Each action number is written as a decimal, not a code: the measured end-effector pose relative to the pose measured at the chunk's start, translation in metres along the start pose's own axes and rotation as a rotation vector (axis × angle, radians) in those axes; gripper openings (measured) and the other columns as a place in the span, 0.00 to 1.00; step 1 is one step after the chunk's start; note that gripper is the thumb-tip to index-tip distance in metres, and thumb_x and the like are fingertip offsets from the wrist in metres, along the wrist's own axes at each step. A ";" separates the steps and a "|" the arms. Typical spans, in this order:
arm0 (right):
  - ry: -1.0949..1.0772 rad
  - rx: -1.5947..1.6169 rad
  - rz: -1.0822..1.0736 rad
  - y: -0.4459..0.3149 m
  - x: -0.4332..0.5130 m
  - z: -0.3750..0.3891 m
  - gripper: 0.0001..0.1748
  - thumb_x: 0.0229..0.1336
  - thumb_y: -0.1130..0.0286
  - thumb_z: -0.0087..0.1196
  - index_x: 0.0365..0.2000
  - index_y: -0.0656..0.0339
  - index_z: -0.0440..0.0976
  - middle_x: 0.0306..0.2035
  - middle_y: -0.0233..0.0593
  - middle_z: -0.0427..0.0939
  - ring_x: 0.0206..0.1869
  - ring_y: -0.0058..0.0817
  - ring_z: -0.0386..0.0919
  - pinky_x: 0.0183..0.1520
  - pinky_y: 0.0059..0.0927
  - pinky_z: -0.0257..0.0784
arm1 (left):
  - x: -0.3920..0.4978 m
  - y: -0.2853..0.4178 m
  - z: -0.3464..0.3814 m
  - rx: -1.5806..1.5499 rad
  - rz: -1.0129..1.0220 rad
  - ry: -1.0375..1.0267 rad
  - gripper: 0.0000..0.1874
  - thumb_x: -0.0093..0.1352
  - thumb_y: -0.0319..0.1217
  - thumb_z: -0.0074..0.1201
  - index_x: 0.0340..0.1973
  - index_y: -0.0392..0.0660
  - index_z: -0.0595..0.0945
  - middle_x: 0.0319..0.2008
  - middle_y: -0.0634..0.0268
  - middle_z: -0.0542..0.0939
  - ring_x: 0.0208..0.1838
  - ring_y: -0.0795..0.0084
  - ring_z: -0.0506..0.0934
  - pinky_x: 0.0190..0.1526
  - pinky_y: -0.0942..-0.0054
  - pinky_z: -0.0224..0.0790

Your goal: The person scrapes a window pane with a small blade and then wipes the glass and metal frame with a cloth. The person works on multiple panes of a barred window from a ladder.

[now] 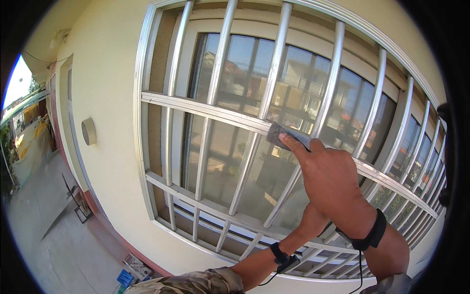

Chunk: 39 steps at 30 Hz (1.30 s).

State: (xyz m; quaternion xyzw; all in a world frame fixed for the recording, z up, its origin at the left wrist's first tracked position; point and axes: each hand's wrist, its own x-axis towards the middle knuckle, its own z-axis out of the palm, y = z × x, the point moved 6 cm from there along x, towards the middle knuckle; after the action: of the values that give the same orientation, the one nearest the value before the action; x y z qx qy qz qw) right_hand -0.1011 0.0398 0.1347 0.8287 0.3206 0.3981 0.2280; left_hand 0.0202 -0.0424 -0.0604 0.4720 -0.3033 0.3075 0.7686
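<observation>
My right hand (328, 172) holds a grey cloth or pad (278, 136), its index finger lying on it against the upper crossbar (205, 110) of a metal window grille. My left hand (312, 222) is below and partly behind the right hand, near the lower crossbar (216, 208); its fingers are hidden, so what it holds cannot be told. Both wrists wear black straps with small devices and cables. Upright metal tubes (220, 55) run through the crossbars, in front of a glass window (238, 77) that reflects buildings.
The grille's outer frame (138, 121) stands out from the cream wall (110, 110). A short pipe end (88, 131) juts from the wall at left. Low down are a blue plastic object (125, 278), a grey crate-like object (136, 265) and a metal stand (82, 212) on the concrete ground.
</observation>
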 end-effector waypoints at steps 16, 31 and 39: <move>-0.085 0.680 0.052 0.032 0.037 -0.016 0.22 0.72 0.62 0.58 0.63 0.51 0.78 0.36 0.52 0.85 0.35 0.47 0.83 0.46 0.48 0.76 | 0.009 0.023 -0.005 0.359 -0.083 -0.040 0.19 0.80 0.36 0.54 0.31 0.38 0.68 0.19 0.45 0.66 0.23 0.41 0.66 0.26 0.55 0.61; -0.583 0.995 0.040 0.038 0.077 -0.030 0.24 0.75 0.59 0.54 0.67 0.48 0.76 0.19 0.25 0.68 0.19 0.14 0.61 0.24 0.26 0.60 | 0.008 0.026 -0.003 0.395 -0.081 -0.042 0.21 0.81 0.43 0.53 0.34 0.38 0.70 0.18 0.43 0.73 0.26 0.34 0.75 0.25 0.48 0.64; -0.283 1.073 0.069 -0.011 0.045 -0.034 0.25 0.71 0.65 0.57 0.65 0.58 0.76 0.21 0.37 0.73 0.21 0.22 0.70 0.28 0.26 0.69 | 0.007 0.021 -0.004 0.333 -0.015 -0.034 0.16 0.80 0.37 0.52 0.39 0.35 0.71 0.25 0.39 0.77 0.32 0.33 0.77 0.33 0.50 0.67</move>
State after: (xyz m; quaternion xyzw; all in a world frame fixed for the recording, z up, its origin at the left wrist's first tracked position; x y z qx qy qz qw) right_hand -0.1105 0.0834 0.1704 0.8841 0.4172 0.0711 -0.1983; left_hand 0.0092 -0.0296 -0.0451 0.6003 -0.2577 0.3399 0.6765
